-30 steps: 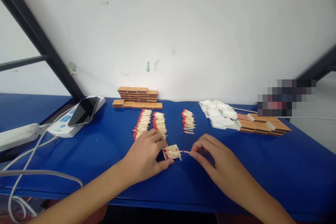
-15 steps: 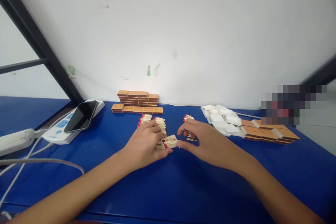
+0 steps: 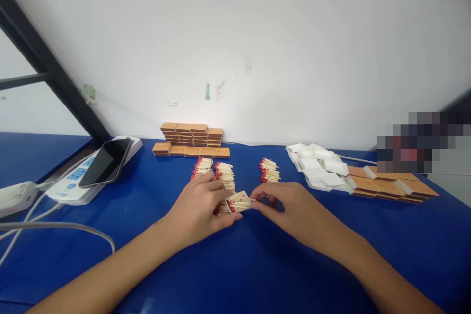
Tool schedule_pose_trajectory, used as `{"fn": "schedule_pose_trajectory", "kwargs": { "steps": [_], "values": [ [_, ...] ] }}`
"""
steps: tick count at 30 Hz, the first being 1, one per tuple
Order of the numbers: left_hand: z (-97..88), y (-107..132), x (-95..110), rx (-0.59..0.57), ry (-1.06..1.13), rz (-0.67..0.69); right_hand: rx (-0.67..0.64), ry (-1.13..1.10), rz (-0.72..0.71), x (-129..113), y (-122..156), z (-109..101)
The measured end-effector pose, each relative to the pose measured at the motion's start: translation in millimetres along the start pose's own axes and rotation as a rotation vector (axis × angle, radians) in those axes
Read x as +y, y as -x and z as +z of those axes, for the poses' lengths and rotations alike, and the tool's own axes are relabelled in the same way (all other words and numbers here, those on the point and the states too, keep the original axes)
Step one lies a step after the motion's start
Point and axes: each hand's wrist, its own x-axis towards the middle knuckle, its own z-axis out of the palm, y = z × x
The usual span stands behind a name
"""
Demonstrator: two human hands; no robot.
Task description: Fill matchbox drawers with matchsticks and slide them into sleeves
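My left hand (image 3: 200,206) grips a small white matchbox tray (image 3: 239,202) filled with red-tipped matches, tilted up off the blue table (image 3: 147,235). My right hand (image 3: 285,203) pinches at the tray's right end with thumb and forefinger; whether a match is between them I cannot make out. Just behind my left hand lie two piles of loose matches (image 3: 224,174). A third pile of matches (image 3: 270,170) lies behind my right hand.
Orange matchbox sleeves are stacked against the wall (image 3: 191,138). White empty trays (image 3: 318,167) and more orange sleeves (image 3: 390,186) lie at the right. A phone (image 3: 103,162) rests on a power strip (image 3: 69,189) at the left, with cables (image 3: 55,228) trailing toward me.
My left hand lifted the filled tray off the table and moved it back toward the match piles. My right hand followed, from pinching one match to pinching at the tray's end.
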Motion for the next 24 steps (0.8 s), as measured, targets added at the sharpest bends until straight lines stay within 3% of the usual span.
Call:
{"fn": "schedule_pose_trajectory", "kwargs": {
  "steps": [6, 13, 24],
  "values": [
    [0.3, 1, 0, 0.021, 0.014, 0.005, 0.071, 0.038, -0.010, 3, 2, 3],
    [0.0, 2, 0, 0.042, 0.038, 0.004, 0.251, -0.021, -0.040, 1, 1, -2],
    [1.7, 2, 2, 0.077, 0.051, 0.023, 0.150, -0.153, -0.042, 7, -4, 21]
  ]
}}
